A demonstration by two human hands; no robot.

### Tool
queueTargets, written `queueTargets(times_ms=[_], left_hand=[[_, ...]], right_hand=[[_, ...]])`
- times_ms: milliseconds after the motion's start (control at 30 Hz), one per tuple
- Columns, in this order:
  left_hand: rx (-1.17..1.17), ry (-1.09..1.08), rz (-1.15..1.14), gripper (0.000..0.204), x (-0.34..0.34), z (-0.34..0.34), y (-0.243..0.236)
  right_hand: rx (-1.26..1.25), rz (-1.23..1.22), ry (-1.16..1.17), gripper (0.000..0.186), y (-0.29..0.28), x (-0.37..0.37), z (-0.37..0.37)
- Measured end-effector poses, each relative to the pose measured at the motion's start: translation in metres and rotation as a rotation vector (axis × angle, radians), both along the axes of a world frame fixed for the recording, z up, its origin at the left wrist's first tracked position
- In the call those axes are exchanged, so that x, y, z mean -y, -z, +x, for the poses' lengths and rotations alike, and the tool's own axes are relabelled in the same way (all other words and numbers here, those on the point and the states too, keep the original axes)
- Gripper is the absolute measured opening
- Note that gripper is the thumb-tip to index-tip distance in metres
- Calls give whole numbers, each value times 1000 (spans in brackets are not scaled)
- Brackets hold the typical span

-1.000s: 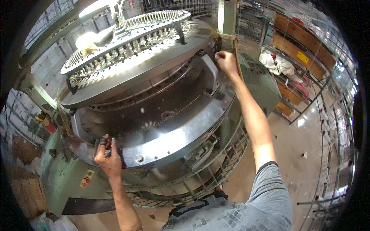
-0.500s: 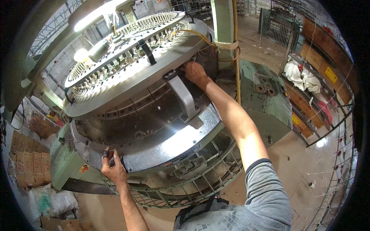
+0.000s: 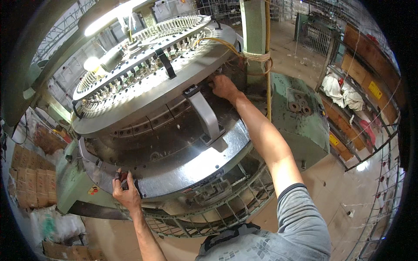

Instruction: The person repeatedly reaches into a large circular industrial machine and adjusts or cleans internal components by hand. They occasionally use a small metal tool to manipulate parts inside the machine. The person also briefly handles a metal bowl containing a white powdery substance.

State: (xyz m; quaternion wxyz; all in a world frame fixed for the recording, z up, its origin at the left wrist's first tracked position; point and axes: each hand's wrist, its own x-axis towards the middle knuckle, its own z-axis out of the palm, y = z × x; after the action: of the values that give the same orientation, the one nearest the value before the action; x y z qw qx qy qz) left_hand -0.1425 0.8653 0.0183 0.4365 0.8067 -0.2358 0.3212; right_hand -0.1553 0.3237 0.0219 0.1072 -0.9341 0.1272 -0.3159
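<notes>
A large circular knitting machine fills the middle, with a grey upper ring (image 3: 178, 80) above a lower metal ring (image 3: 191, 172). My right hand (image 3: 224, 88) reaches under the far right part of the upper ring, fingers curled; whatever they hold, if anything, is hidden in shadow. Beside that arm, a grey bracket (image 3: 204, 114) joins the two rings. My left hand (image 3: 127, 195) rests at the near left edge of the lower ring, thumb and fingers stretched upward and apart. A dark band wraps one finger, and a small reddish patch between the fingers is unclear.
A green post (image 3: 254, 30) with a yellow tube (image 3: 268, 91) tied to it stands behind my right arm. To the right are a green machine housing (image 3: 300, 122) and a rack holding white cloth (image 3: 344, 92). Cardboard boxes (image 3: 37, 187) are stacked at left. A barred guard (image 3: 187, 224) curves below.
Both hands stay at nearly the same places on the machine. The right hand shifts slightly under the upper ring, and the view tilts a little.
</notes>
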Motion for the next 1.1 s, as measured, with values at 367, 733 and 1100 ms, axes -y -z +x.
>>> queueTargets(times_ms=[367,733,1100], left_hand=[[-23,-1,11,23,0,-5,-6],[-48,24,0,21,4,-6,-9],[-9,5,6,22,7,-6,-10]], right_hand=[[250,41,126,20,22,40,7],[-38,33,259,46,17,51,27],[-49,-85,294,40,30,90,46]])
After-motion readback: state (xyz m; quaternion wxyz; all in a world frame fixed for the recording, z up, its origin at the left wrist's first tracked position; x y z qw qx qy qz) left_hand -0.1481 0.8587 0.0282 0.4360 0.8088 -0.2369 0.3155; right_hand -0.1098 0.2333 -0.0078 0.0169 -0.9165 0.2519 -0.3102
